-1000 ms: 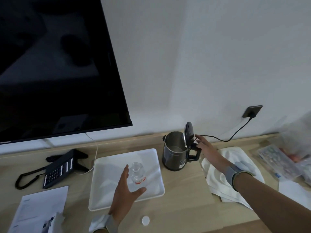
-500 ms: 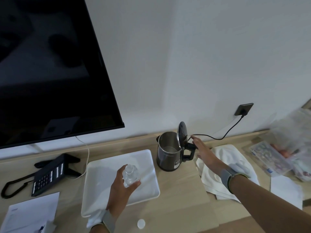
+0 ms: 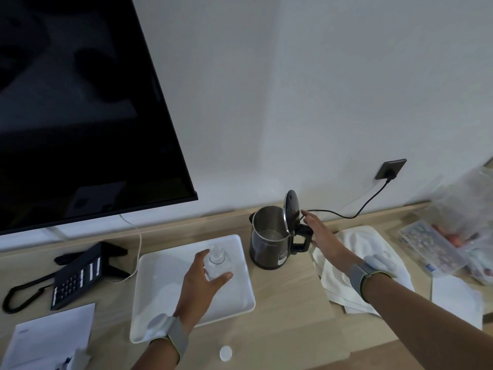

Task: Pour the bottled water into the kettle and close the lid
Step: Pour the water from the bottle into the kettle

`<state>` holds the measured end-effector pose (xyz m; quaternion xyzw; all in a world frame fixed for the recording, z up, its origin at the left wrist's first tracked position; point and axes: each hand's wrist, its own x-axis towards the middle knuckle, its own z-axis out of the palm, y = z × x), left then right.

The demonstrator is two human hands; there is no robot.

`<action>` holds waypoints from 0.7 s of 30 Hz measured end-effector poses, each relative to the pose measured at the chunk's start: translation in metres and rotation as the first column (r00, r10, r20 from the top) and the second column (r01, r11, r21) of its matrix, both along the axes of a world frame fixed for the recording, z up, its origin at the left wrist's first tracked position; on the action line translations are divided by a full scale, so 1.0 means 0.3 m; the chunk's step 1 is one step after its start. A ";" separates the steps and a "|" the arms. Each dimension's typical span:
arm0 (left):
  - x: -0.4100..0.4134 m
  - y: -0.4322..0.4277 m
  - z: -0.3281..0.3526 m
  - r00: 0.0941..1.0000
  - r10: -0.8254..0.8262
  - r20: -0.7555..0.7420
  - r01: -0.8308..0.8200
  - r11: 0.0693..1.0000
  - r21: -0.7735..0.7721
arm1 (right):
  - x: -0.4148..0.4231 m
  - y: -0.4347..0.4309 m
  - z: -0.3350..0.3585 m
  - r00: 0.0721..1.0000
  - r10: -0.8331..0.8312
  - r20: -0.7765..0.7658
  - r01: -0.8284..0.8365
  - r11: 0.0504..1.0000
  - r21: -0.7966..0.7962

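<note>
A: Over the white tray (image 3: 165, 268), what is the left hand (image 3: 198, 283) doing?
B: Fingers wrapped round the uncapped bottle (image 3: 217, 263).
A: And at three o'clock?
B: The kettle (image 3: 269, 237), lid (image 3: 290, 210) upright; the right hand (image 3: 321, 235), fingers loose, touches its handle.

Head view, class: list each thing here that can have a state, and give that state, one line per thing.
kettle: upright on the desk, open
kettle lid: flipped up
water bottle: uncapped, gripped over the white tray
bottle cap: off, lying on the desk
power cord: plugged into the wall socket
television: screen dark
left hand: closed around the bottle
right hand: open, by the kettle handle
</note>
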<state>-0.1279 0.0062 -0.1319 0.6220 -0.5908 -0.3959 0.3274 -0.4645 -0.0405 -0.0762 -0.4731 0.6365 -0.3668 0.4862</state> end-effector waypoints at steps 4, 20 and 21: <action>-0.044 -0.061 0.075 0.999 -0.054 -0.001 0.054 0.998 -0.019 | -0.004 -0.009 -0.003 1.000 -0.007 0.022 0.007 1.000 -0.001; -0.176 -0.244 0.268 0.960 -0.251 0.126 0.260 0.963 -0.066 | -0.016 -0.002 0.002 0.999 0.037 0.030 -0.037 0.999 -0.008; -0.183 -0.247 0.273 0.956 -0.259 0.135 0.270 0.961 -0.063 | -0.016 0.000 0.001 0.999 0.038 0.013 -0.038 0.999 -0.003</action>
